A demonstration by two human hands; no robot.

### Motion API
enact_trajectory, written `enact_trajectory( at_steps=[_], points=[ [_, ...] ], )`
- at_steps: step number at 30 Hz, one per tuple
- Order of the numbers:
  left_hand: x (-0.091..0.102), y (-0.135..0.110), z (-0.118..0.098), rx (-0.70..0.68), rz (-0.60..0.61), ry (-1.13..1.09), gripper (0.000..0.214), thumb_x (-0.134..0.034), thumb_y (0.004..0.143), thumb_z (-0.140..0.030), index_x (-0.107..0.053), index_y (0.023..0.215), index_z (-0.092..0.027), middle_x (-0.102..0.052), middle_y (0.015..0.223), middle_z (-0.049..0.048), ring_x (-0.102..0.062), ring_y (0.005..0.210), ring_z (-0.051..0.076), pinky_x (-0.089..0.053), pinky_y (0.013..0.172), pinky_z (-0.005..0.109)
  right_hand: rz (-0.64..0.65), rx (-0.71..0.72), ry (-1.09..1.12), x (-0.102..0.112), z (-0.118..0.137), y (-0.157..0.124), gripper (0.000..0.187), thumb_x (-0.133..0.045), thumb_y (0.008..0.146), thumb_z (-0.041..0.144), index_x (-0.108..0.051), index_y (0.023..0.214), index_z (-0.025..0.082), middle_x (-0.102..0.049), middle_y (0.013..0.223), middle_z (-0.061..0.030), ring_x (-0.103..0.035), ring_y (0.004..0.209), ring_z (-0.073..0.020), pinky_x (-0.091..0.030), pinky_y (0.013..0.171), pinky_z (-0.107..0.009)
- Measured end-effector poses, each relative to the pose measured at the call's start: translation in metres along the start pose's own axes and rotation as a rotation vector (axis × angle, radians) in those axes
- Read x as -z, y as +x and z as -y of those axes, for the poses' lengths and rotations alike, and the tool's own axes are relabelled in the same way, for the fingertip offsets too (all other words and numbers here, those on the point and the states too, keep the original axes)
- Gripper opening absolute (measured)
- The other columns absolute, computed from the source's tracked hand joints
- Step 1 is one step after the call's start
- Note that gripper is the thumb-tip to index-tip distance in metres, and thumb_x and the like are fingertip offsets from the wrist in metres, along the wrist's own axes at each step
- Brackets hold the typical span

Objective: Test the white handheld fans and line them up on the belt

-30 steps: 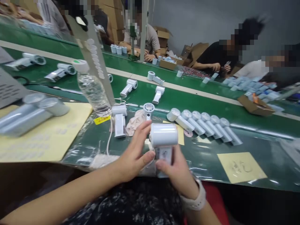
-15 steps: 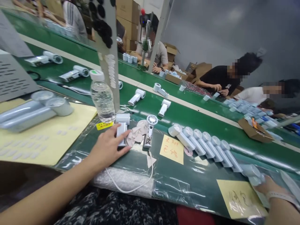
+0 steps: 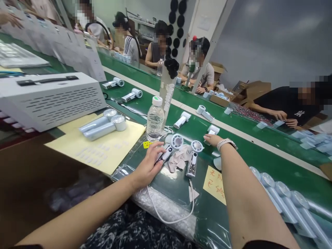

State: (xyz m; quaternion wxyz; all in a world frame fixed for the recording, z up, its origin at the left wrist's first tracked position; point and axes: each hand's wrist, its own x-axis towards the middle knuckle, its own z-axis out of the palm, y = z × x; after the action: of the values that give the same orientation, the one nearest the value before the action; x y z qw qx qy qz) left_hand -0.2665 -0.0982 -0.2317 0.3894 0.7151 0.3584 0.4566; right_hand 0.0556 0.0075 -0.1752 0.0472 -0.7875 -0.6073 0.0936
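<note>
Resting the left hand [image 3: 147, 164] on a white handheld fan [image 3: 171, 147] (grip unclear), right hand [image 3: 215, 140] open beside another fan [image 3: 214, 129].

A green assembly-line tabletop [image 3: 193, 138] carried a white handheld fan [image 3: 192, 162] lying beside a crumpled pale pink cloth [image 3: 180, 158]. A handwritten yellow note [image 3: 214, 185] lay close by, with a row of fans [image 3: 285, 204] lined up to its right. A water bottle [image 3: 155, 119] stood upright next to a yellow paper sheet [image 3: 103, 148] bearing two more fans [image 3: 102, 124]. A white vented case [image 3: 49, 100] sat left of the sheet, while a loop of white cable [image 3: 171, 219] trailed across bubble wrap [image 3: 163, 207] at the near edge.
</note>
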Motion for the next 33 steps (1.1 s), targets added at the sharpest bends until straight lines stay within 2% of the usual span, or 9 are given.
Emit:
enact_trajectory(
  at_steps=[3,5,9,13,17,21,24,30,33],
  points=[
    [0.006,-0.009,-0.017,0.164,0.036,-0.605,0.057,-0.064,0.085,-0.035,-0.039,0.136,-0.030,-0.035,0.148,0.0127,-0.056,0.117,0.026,-0.045,0.102,0.047,0.014,-0.020,0.039,0.015,0.012,-0.006,0.027,-0.060,0.096,0.035,-0.062,0.115,0.016,-0.065,0.114,-0.0073,-0.065,0.096,-0.0202,-0.056,0.084,-0.041],
    [0.009,-0.015,-0.028,0.339,0.167,-0.895,0.075,-0.078,0.073,-0.030,-0.040,0.138,-0.030,-0.049,0.136,0.0114,-0.061,0.109,0.024,-0.046,0.100,0.044,-0.027,-0.034,0.068,0.034,0.012,-0.025,0.027,-0.051,0.100,0.034,-0.061,0.117,0.016,-0.066,0.109,-0.0075,-0.065,0.092,-0.0196,-0.054,0.083,-0.039],
    [0.002,-0.018,-0.039,0.443,0.405,-1.075,0.072,-0.092,0.055,-0.019,-0.059,0.119,-0.023,-0.064,0.097,0.0031,-0.065,0.094,0.021,-0.049,0.090,0.036,-0.094,-0.012,0.136,0.059,0.018,-0.097,0.036,-0.036,0.100,0.040,-0.059,0.125,0.027,-0.069,0.096,-0.0055,-0.063,0.074,-0.0214,-0.050,0.069,-0.037],
    [-0.021,-0.011,-0.040,0.444,0.361,-1.178,0.055,-0.089,0.065,-0.036,-0.063,0.111,-0.021,-0.068,0.090,0.0038,-0.066,0.083,0.018,-0.050,0.081,0.033,-0.265,0.232,0.309,0.040,0.039,-0.187,0.036,-0.044,0.092,0.049,-0.069,0.111,0.030,-0.070,0.105,-0.0088,-0.063,0.091,-0.0308,-0.050,0.077,-0.045],
    [-0.040,-0.001,-0.044,0.445,0.311,-1.248,0.060,-0.067,0.074,-0.067,-0.068,0.106,-0.016,-0.072,0.104,0.0138,-0.068,0.097,0.026,-0.053,0.089,0.039,-0.322,0.448,0.349,-0.001,0.057,-0.248,0.034,-0.042,0.096,0.040,-0.070,0.113,0.031,-0.065,0.119,-0.0130,-0.056,0.113,-0.0374,-0.045,0.089,-0.057],
    [-0.040,0.004,-0.049,0.356,0.183,-1.151,0.060,-0.068,0.072,-0.069,-0.071,0.104,-0.017,-0.075,0.094,0.0117,-0.069,0.102,0.031,-0.056,0.088,0.041,-0.144,0.243,0.511,-0.032,0.051,-0.258,0.037,-0.042,0.098,0.044,-0.051,0.131,0.030,-0.070,0.102,-0.0090,-0.066,0.092,-0.0300,-0.052,0.076,-0.046],
    [-0.031,0.004,-0.053,0.273,0.166,-1.021,0.061,-0.075,0.063,-0.070,-0.072,0.098,-0.020,-0.075,0.093,0.0099,-0.069,0.102,0.032,-0.058,0.084,0.040,-0.162,0.023,0.476,-0.059,0.041,-0.239,0.020,-0.048,0.093,0.042,-0.055,0.092,0.023,-0.062,0.077,-0.0077,-0.061,0.073,-0.0288,-0.048,0.067,-0.042],
    [-0.019,0.001,-0.058,0.314,0.196,-0.993,0.065,-0.070,0.058,-0.079,-0.071,0.086,-0.020,-0.075,0.098,0.0102,-0.068,0.102,0.033,-0.058,0.079,0.040,-0.176,0.103,0.600,-0.083,0.050,-0.235,0.022,-0.043,0.092,0.036,-0.040,0.072,0.025,-0.056,0.075,-0.0067,-0.057,0.072,-0.0256,-0.047,0.068,-0.041],
    [-0.018,0.002,-0.056,0.342,0.153,-1.059,0.064,-0.068,0.061,-0.078,-0.070,0.090,-0.021,-0.074,0.100,0.0083,-0.070,0.092,0.028,-0.058,0.073,0.036,0.048,0.093,1.027,-0.070,0.063,-0.259,0.025,-0.049,0.092,0.049,-0.048,0.091,0.024,-0.056,0.066,0.0010,-0.057,0.059,-0.0194,-0.048,0.058,-0.033]
  ],
)
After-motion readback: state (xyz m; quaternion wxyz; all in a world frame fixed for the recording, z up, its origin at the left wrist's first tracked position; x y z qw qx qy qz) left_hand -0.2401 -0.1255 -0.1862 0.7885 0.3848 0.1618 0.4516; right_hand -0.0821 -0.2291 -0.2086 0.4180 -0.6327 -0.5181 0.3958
